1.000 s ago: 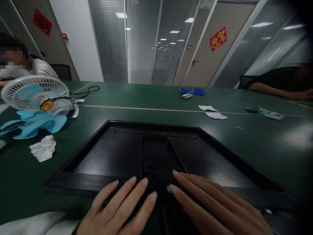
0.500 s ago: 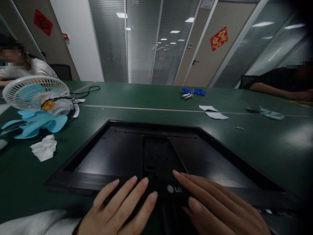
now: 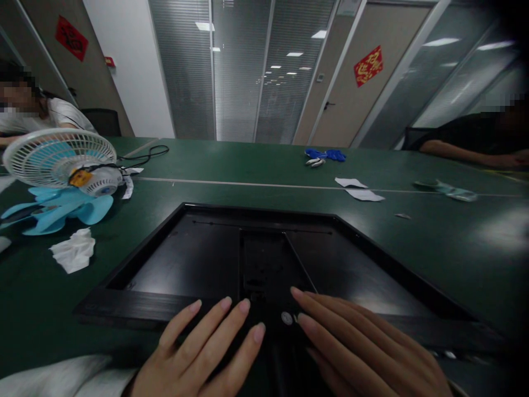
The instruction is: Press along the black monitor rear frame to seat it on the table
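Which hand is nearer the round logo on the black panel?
Your right hand; a fingertip sits just beside the round logo. Your left hand lies farther from it, across a gap of bare black panel.

Room Inspection: Far Side and Furniture

You face a glass partition (image 3: 235, 71) at the far side, fitted with horizontal blinds (image 3: 235, 118); white lights (image 3: 294, 54) show in its panes. Left of it, note a white wall section (image 3: 132, 71), then a brown panel (image 3: 97, 91) bearing a red diamond (image 3: 71, 37). Right of it, a beige door (image 3: 359, 107) carries a red-and-gold diamond (image 3: 369, 66). Your green table (image 3: 231, 160) reflects glare at right. A dark chair (image 3: 103, 121) stands far left.
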`<move>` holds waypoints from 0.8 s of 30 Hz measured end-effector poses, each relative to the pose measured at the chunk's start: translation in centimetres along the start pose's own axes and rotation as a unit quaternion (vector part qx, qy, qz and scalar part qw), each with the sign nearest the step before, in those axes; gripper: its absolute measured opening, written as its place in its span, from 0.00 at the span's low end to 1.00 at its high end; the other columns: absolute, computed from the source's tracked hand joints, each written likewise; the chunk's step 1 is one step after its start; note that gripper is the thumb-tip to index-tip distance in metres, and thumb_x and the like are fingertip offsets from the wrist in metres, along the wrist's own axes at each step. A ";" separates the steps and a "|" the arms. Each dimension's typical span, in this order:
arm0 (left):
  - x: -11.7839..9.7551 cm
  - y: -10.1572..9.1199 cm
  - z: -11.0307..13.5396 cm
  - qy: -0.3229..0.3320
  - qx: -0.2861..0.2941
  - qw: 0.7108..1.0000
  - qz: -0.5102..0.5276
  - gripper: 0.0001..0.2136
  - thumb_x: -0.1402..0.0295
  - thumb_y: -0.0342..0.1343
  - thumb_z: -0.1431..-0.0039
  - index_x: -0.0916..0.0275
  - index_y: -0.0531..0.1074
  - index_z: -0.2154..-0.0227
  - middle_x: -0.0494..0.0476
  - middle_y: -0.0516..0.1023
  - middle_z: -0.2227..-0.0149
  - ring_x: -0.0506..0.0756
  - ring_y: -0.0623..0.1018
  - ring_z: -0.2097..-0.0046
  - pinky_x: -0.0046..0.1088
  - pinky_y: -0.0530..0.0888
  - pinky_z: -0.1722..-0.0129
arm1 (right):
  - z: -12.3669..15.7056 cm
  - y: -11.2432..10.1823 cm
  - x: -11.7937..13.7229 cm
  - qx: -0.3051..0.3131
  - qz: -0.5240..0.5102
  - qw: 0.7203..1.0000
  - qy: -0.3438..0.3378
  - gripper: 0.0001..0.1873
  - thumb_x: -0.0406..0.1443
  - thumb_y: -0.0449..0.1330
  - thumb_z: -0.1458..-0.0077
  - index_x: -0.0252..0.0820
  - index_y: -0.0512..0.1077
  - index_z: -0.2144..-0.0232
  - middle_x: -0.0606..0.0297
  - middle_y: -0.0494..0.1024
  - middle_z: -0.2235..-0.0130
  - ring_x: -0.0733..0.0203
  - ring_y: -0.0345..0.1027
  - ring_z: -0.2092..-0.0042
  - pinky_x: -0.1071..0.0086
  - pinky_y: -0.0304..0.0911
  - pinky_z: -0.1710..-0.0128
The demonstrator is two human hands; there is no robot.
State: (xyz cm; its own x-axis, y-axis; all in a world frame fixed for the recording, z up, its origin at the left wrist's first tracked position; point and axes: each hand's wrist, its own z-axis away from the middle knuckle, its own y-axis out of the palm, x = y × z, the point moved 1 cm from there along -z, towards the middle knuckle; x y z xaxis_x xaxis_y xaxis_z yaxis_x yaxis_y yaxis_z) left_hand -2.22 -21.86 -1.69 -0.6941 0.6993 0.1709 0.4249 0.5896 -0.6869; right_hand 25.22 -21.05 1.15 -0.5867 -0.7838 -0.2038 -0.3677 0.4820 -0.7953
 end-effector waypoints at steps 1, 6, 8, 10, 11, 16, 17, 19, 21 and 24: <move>0.0 0.0 0.0 0.001 -0.002 1.000 -0.002 0.14 0.68 0.51 0.30 0.56 0.74 0.46 0.56 0.71 0.41 0.55 0.66 0.38 0.39 0.52 0.33 | 0.0 0.0 0.0 -0.002 -0.003 1.000 -0.001 0.32 0.29 0.55 0.39 0.34 0.56 0.34 0.52 0.61 0.36 0.49 0.59 0.37 0.59 0.67 0.46; 0.1 0.0 -0.2 0.003 -0.001 1.000 -0.002 0.14 0.68 0.51 0.30 0.56 0.73 0.45 0.55 0.71 0.41 0.54 0.67 0.38 0.38 0.52 0.33 | -0.4 -0.1 0.0 0.002 0.012 1.000 0.006 0.30 0.26 0.54 0.41 0.35 0.61 0.36 0.58 0.62 0.36 0.56 0.58 0.37 0.64 0.63 0.43; 0.1 0.0 -0.2 0.001 0.002 1.000 -0.001 0.14 0.68 0.52 0.30 0.56 0.73 0.45 0.55 0.72 0.41 0.54 0.67 0.38 0.38 0.52 0.33 | -0.5 -0.1 0.1 -0.004 0.009 1.000 0.011 0.29 0.26 0.54 0.40 0.35 0.61 0.37 0.59 0.63 0.36 0.57 0.58 0.37 0.64 0.63 0.43; 0.1 0.0 -0.1 -0.002 0.003 1.000 0.001 0.14 0.68 0.52 0.31 0.56 0.74 0.46 0.56 0.72 0.41 0.54 0.67 0.38 0.38 0.53 0.33 | -0.6 -0.2 0.1 0.003 0.009 1.000 0.011 0.29 0.26 0.54 0.41 0.36 0.62 0.37 0.59 0.62 0.36 0.56 0.59 0.37 0.64 0.64 0.43; 0.1 0.0 -0.1 -0.005 0.001 1.000 0.004 0.14 0.68 0.52 0.30 0.57 0.74 0.46 0.56 0.72 0.41 0.54 0.67 0.38 0.37 0.53 0.33 | -0.5 -0.2 0.1 0.006 0.010 1.000 0.009 0.29 0.26 0.55 0.41 0.36 0.62 0.37 0.59 0.62 0.36 0.56 0.59 0.37 0.64 0.65 0.44; 0.2 -0.4 -0.3 0.003 0.002 1.000 0.007 0.15 0.68 0.49 0.29 0.57 0.73 0.44 0.55 0.73 0.41 0.54 0.67 0.38 0.36 0.53 0.33 | -0.3 -0.1 0.1 0.018 0.012 1.000 0.008 0.30 0.27 0.55 0.42 0.36 0.62 0.37 0.59 0.61 0.35 0.55 0.58 0.36 0.63 0.66 0.44; 0.4 -0.6 -0.3 0.010 0.005 1.000 0.004 0.15 0.69 0.48 0.28 0.56 0.72 0.44 0.54 0.73 0.41 0.54 0.67 0.38 0.36 0.53 0.33 | -0.3 -0.1 0.0 0.021 0.015 1.000 0.007 0.30 0.27 0.55 0.42 0.37 0.62 0.37 0.58 0.61 0.35 0.55 0.58 0.36 0.63 0.66 0.44; 0.9 -1.0 -0.5 0.036 0.015 0.999 -0.005 0.17 0.71 0.44 0.28 0.57 0.71 0.43 0.55 0.72 0.41 0.55 0.67 0.37 0.36 0.55 0.33 | -0.4 -0.2 -0.1 0.030 0.023 0.999 -0.004 0.30 0.27 0.54 0.41 0.36 0.62 0.36 0.57 0.61 0.35 0.54 0.58 0.36 0.63 0.67 0.44; 1.8 -1.7 -0.6 0.075 0.021 0.997 -0.013 0.19 0.73 0.42 0.28 0.61 0.68 0.40 0.60 0.71 0.40 0.59 0.67 0.37 0.38 0.58 0.35 | -0.5 -0.5 -0.3 0.049 0.038 0.998 -0.024 0.30 0.28 0.53 0.40 0.37 0.60 0.35 0.57 0.60 0.35 0.54 0.59 0.36 0.63 0.69 0.45; 3.7 -2.8 -0.9 0.095 0.054 0.994 -0.020 0.22 0.73 0.44 0.30 0.65 0.60 0.35 0.67 0.69 0.38 0.63 0.68 0.37 0.42 0.59 0.36 | -0.2 -1.2 -1.0 0.072 0.087 0.993 -0.018 0.32 0.31 0.51 0.39 0.44 0.58 0.33 0.60 0.59 0.34 0.54 0.64 0.39 0.63 0.74 0.51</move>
State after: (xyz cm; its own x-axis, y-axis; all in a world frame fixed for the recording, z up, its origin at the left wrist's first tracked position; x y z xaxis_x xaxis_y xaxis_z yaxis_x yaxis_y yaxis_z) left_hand -5.45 -20.54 1.50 -0.5824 0.7457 0.3236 0.3261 0.5789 -0.7473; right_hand 26.09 -20.73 2.41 -0.6049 -0.7080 -0.3644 -0.1537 0.5529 -0.8189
